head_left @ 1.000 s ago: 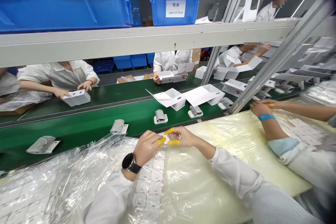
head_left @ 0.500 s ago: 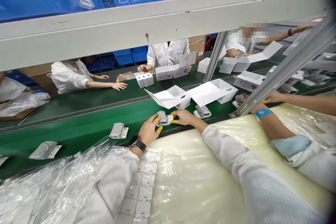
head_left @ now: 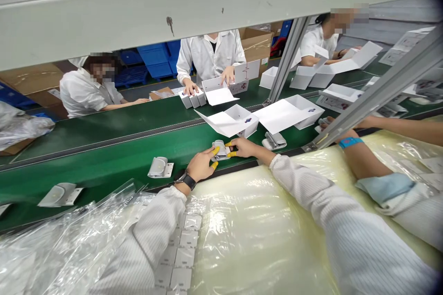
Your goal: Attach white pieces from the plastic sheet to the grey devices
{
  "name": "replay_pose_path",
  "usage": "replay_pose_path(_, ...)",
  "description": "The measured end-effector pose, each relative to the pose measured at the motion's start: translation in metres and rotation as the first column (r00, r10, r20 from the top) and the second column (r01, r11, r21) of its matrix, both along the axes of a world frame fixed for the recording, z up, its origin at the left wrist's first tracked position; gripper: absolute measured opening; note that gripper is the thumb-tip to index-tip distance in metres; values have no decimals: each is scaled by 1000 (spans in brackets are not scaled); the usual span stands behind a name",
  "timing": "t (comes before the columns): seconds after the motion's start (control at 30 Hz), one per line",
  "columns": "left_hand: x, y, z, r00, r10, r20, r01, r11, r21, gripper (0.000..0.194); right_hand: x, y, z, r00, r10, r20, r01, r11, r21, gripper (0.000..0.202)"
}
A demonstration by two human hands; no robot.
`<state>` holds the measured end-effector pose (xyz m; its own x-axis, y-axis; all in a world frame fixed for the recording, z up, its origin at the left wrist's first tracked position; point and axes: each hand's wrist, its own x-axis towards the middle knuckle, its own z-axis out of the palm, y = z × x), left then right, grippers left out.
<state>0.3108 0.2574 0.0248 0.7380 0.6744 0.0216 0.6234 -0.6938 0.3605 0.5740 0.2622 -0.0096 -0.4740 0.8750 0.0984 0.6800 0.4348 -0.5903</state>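
Note:
A small grey folded pouch lies on the green belt between my hands. My left hand, with yellow finger covers and a black watch at the wrist, has a finger on the pouch's left part and its thumb apart, lower down. My right hand pinches the pouch's right edge, where a white card showed earlier. Another grey pouch rests just right of my right hand. To the left sit a pouch with a white card and a further one.
Open white boxes stand beyond my hands. A metal post slants at the right, near a co-worker's arm with a blue band. Clear plastic bags and a yellowish wrapped stack lie in front. A beam crosses above.
The view has tilted down slightly. My left finger now lies over the pouch, and my right fingers have closed in on its right edge. Across the belt, a person's hands have moved onto white boxes.

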Motion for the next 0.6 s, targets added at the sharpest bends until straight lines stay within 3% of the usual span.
replay_pose_path(0.33,20,0,-3,1000,-29,1,29,1000,-13,66,27,-5,-14,995,-91,-47,90,995,-31,25)
replay_pose_path(0.5,37,1,0,998,-50,-23,50,999,-21,66,35,-2,-24,954,-257,-154,241,964,-115,27)
replay_pose_path(0.6,45,0,9,997,-65,-48,64,997,-31,68,36,-9,-23,922,-353,-160,335,934,-126,30)
